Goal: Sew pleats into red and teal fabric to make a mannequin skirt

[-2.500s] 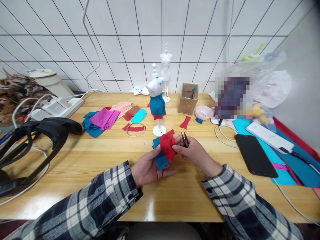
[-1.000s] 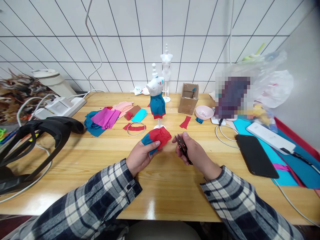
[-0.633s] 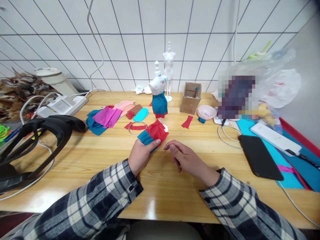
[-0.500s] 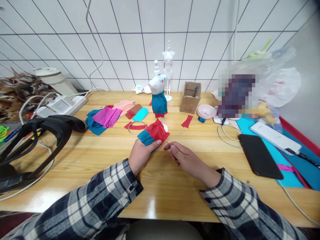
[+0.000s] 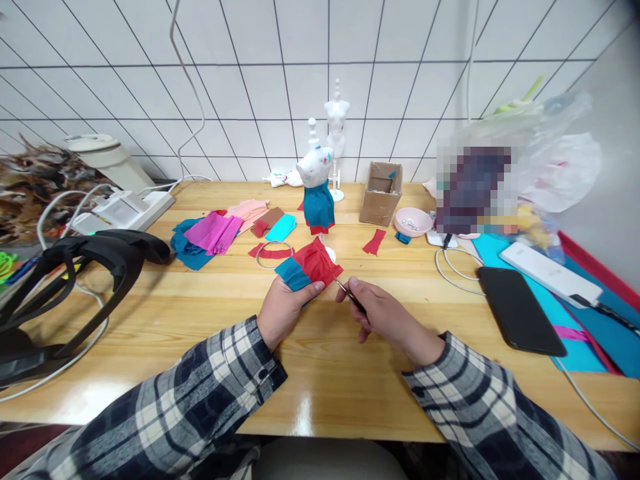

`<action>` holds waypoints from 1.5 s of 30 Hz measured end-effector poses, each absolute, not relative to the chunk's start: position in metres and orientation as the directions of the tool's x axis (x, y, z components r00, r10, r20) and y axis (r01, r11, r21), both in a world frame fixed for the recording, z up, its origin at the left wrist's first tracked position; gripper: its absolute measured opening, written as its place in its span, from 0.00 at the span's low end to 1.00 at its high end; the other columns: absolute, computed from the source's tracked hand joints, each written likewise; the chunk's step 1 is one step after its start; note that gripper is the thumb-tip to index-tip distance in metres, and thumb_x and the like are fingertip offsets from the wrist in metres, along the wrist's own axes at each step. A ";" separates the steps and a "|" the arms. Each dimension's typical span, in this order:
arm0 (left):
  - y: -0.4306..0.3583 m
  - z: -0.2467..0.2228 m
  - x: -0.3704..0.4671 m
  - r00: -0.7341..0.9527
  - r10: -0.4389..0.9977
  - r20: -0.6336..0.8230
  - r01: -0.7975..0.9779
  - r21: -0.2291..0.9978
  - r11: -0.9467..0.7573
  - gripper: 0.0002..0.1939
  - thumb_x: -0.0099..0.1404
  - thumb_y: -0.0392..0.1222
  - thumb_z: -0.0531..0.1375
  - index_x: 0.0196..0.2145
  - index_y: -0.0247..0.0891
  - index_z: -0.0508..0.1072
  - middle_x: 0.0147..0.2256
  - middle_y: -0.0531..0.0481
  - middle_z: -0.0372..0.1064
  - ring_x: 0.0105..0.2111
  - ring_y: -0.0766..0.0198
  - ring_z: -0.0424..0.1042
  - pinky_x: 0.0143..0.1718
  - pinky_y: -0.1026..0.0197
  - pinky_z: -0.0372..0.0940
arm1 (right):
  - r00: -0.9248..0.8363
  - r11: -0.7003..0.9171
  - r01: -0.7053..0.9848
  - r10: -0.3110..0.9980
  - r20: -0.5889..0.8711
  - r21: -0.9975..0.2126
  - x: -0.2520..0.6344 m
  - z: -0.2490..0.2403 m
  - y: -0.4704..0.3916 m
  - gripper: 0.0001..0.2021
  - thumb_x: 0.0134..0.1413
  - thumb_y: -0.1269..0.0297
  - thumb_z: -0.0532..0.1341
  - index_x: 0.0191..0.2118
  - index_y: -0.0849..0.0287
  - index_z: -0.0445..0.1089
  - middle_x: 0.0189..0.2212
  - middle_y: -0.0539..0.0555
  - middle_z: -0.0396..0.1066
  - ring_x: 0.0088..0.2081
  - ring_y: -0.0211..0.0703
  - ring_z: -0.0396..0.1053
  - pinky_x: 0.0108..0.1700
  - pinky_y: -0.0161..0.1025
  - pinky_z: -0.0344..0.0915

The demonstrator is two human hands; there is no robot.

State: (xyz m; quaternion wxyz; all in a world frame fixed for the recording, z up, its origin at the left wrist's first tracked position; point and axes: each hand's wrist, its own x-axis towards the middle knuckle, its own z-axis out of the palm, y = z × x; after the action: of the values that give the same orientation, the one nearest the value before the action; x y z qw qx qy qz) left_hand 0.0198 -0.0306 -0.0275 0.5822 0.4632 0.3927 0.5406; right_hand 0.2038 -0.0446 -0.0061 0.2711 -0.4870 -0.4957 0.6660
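Note:
My left hand (image 5: 286, 308) pinches a gathered piece of red and teal crepe paper (image 5: 316, 260), its thumb lying on top. In my right hand (image 5: 383, 308) is a slim pointed metal tool (image 5: 351, 297) with a dark shaft. The tool's tip meets the lower right edge of the red part; whether it goes through the paper I cannot tell. Just beyond the paper stands a small white dress form (image 5: 314, 167) in a teal skirt (image 5: 319, 207) with a red hem. Its round base is partly hidden by the red paper.
A second white dress form (image 5: 337, 127) stands behind. Crepe paper pieces (image 5: 215, 233) and a metal ring (image 5: 275, 255) lie left. Toward the right are a cardboard box (image 5: 381, 195), a pink bowl (image 5: 414, 223), a red scrap (image 5: 374, 242) and a phone (image 5: 521, 311). A black headset (image 5: 75, 293) sits far left.
My right hand has shifted slightly right and turned, so more of the tool's dark shaft shows. The red paper's corner is drawn a little to the right. My left hand stays in place.

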 end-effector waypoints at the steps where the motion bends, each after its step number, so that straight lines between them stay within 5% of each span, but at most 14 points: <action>1: -0.031 -0.027 0.020 0.107 0.993 0.045 -0.277 0.961 -0.014 0.23 0.56 0.39 0.68 0.50 0.39 0.73 0.52 0.45 0.73 0.54 0.53 0.70 0.61 0.51 0.58 | -0.376 -0.356 0.119 0.848 -0.374 -0.927 0.204 -0.007 -0.045 0.21 0.61 0.43 0.48 0.37 0.57 0.66 0.18 0.42 0.50 0.19 0.33 0.50 0.19 0.34 0.68; 32: -0.034 -0.024 0.027 0.143 0.989 -0.042 -0.453 0.886 0.103 0.17 0.57 0.37 0.68 0.46 0.38 0.74 0.49 0.46 0.75 0.48 0.56 0.72 0.56 0.54 0.62 | -0.426 -0.292 0.107 0.850 -0.309 -0.950 0.199 -0.008 -0.046 0.20 0.60 0.42 0.50 0.32 0.56 0.61 0.18 0.42 0.50 0.19 0.33 0.52 0.18 0.32 0.67; 41: -0.034 -0.025 0.024 0.130 0.991 0.014 -0.379 0.925 0.037 0.22 0.57 0.37 0.68 0.49 0.38 0.73 0.52 0.46 0.72 0.53 0.55 0.69 0.59 0.54 0.59 | -0.440 -0.322 0.094 0.835 -0.329 -0.942 0.196 -0.012 -0.047 0.22 0.61 0.41 0.49 0.34 0.57 0.62 0.14 0.42 0.57 0.15 0.32 0.54 0.18 0.32 0.66; 45: -0.035 -0.027 0.023 0.154 0.988 0.016 -0.327 0.944 0.036 0.20 0.57 0.38 0.68 0.47 0.38 0.74 0.47 0.47 0.74 0.47 0.56 0.72 0.56 0.54 0.61 | -0.425 -0.311 0.103 0.845 -0.325 -0.945 0.195 -0.015 -0.047 0.22 0.61 0.41 0.48 0.34 0.56 0.62 0.14 0.41 0.56 0.15 0.32 0.55 0.17 0.32 0.66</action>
State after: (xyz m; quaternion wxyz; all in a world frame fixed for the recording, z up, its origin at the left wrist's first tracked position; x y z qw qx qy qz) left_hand 0.0228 -0.0350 -0.0267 0.6161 0.4442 0.3720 0.5336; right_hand 0.1948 -0.0472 -0.0152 0.2778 -0.4583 -0.5168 0.6676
